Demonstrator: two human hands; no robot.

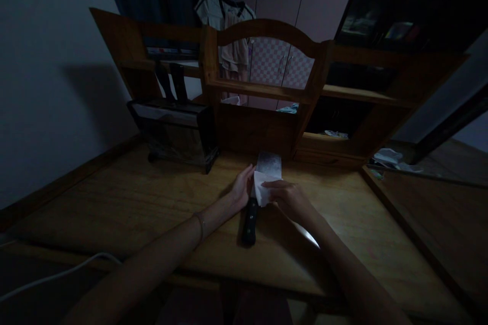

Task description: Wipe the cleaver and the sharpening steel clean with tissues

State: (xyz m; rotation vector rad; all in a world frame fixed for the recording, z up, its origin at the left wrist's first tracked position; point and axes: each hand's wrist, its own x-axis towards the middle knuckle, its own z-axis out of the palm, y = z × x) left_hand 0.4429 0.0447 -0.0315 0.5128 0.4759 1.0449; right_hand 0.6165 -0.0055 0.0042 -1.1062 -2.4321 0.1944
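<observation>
Wooden desk [171,198], two black handles [178,82] in holder [171,137], cleaver [269,162] under white paper [261,193]

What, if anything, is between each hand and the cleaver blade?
A white sheet, paper or cloth, lies between the right hand and the cleaver blade. Nothing visible separates the left hand from the blade's left side.

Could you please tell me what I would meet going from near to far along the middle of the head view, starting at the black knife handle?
Black handle → white sheet → bare part of the cleaver blade → wooden back panel → checked cabinet doors.
</observation>
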